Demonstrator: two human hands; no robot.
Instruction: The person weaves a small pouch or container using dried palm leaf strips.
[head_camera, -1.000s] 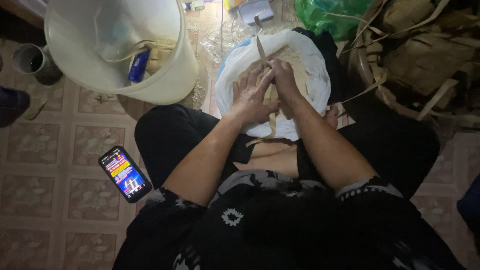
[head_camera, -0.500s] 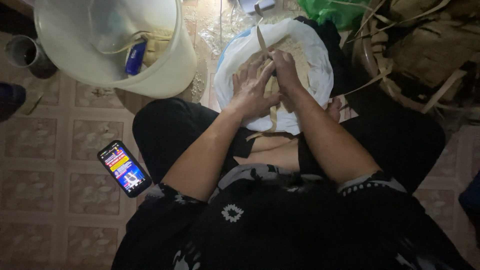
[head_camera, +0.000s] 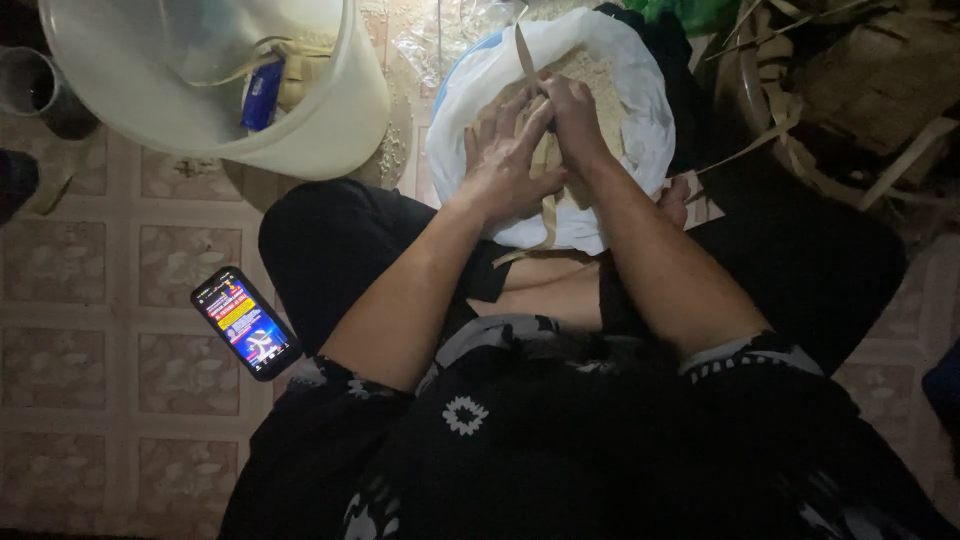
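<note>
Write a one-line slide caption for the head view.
Seated on a tiled floor, left hand and right hand fold a palm-leaf strip over a bag-lined basin of rice, a phone beside the knee.

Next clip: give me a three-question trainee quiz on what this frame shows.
1. True or false: both hands work a strip of pale leaf over the white bag of rice.
2. Which thing lies on the tiled floor beside the person's knee? A) a lit phone B) a knife C) a plate
3. Fill in: the small blue packet lies inside the pale plastic ____.

Key: 1 true; 2 A; 3 bucket. The left hand and the right hand both grip the strip.
</note>
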